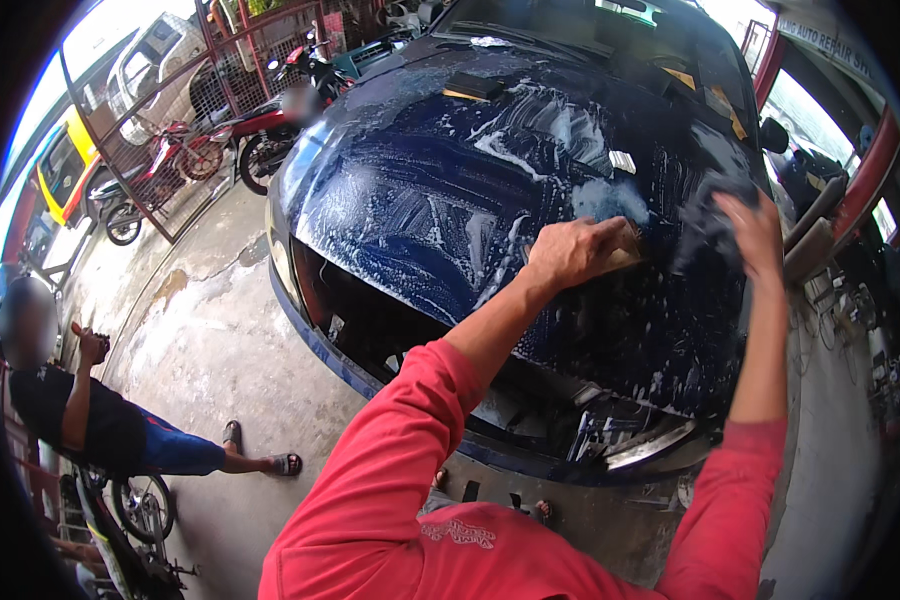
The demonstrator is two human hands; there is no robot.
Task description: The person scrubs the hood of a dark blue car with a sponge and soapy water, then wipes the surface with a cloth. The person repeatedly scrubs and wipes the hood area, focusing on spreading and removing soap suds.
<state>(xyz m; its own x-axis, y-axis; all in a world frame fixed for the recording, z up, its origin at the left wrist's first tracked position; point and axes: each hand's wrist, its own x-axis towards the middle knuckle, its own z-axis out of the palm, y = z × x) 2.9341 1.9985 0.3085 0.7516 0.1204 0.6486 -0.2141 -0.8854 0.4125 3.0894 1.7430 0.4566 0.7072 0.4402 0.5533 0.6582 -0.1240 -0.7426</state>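
A dark blue car hood [390,230], wet and streaked with white suds, lies in front of me. Over its middle, my left hand [580,250] is closed around a tan flat pad [622,252], pressed near the surface. A bluish-white patch of foam [610,200] sits just beyond those fingers. To the right, my right hand [755,228] grips a dark grey cloth [712,205] against the hood; motion blurs its edges. Farther up the hood rests a black block with a yellowish underside [473,87].
Open headlight cavities and a bumper [490,450] run along the car's front edge. At left, a person [80,410] stands beside a motorcycle [130,520]. Red motorcycles [270,125] are parked near a mesh gate [160,110]. A side mirror [773,136] juts out at right.
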